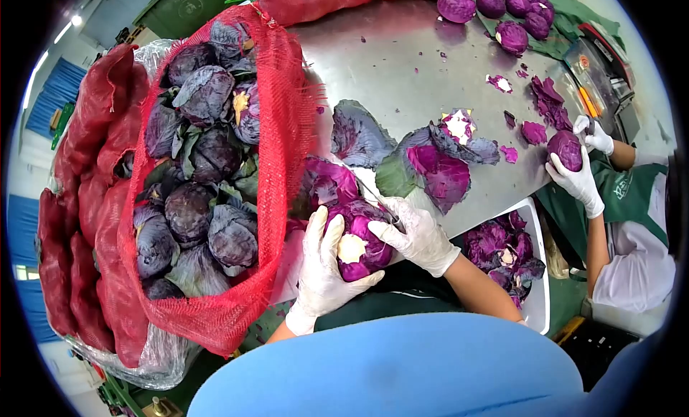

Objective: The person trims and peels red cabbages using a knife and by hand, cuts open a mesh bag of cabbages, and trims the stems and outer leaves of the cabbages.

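Observation:
A purple cabbage with a pale cut stem end is held close to my body, near the table's edge. My left hand, in a white glove, wraps its fingers round the cabbage's left side and underside. In my gloved right hand is a knife, its thin blade pointing away over the cabbage. The right thumb rests against the cabbage's right side. Loose outer leaves and a cut leafy piece with a white stem lie on the metal table just beyond.
An opened red mesh sack of cabbages stands at left, beside stacked full sacks. A white bin of leaves sits at right. A co-worker's gloved hands hold another cabbage. Peeled cabbages lie at the far right on the metal table.

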Motion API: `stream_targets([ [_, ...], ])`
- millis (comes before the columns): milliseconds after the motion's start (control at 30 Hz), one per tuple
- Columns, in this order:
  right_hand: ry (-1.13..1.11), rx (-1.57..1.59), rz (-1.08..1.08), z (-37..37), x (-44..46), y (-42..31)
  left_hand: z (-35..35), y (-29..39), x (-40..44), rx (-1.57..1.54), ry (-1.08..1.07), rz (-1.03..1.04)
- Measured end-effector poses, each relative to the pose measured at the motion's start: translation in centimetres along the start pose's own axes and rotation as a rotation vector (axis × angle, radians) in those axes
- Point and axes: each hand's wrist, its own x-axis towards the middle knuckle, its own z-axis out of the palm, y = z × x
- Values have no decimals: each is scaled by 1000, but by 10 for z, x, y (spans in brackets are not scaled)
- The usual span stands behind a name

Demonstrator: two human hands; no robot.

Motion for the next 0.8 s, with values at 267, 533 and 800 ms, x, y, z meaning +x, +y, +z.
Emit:
stream_targets([
  [267,342,-255,138,-24,1,60,-5,-33,-31,-553,89,-246],
  [533,-120,-180,-185,3,24,-39,-2,-35,-35,-612,115,-201],
  [800,74,-347,-370,4,12,19,-4,-24,-11,-233,6,68],
])
